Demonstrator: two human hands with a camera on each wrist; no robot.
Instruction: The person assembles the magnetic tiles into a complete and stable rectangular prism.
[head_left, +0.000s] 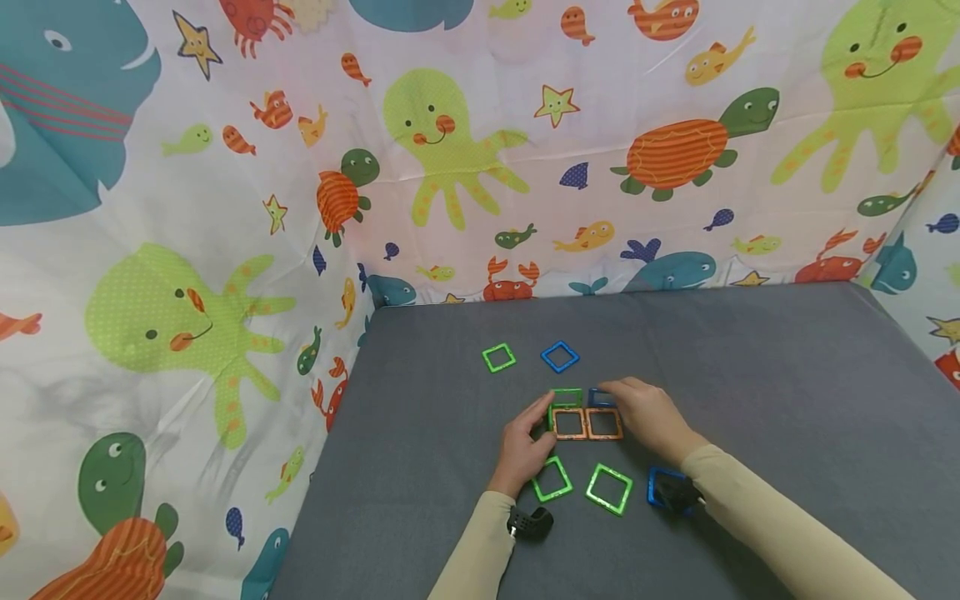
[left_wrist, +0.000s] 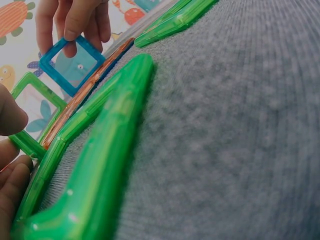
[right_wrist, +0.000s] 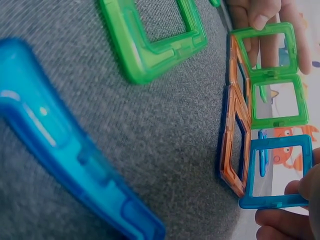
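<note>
Two orange squares [head_left: 568,438] lie side by side on the grey cloth, with a dark blue edge beneath them in the right wrist view. My left hand [head_left: 521,450] pinches a green square [right_wrist: 291,46] standing at their left side. Another green square [right_wrist: 303,100] is upright along the back edge, touching the first at a corner. My right hand [head_left: 656,417] pinches a blue square [right_wrist: 274,202] between thumb and fingers, its lower edge at the right orange square. That blue square [left_wrist: 56,79] appears tilted in the left wrist view.
Behind the orange squares lie a green square [head_left: 498,369] and a blue square [head_left: 560,369]. Nearer are two green squares [head_left: 609,507] [head_left: 552,497] and a blue square [head_left: 652,487], partly under the right wrist camera. A patterned curtain [head_left: 480,250] hangs behind and at the sides.
</note>
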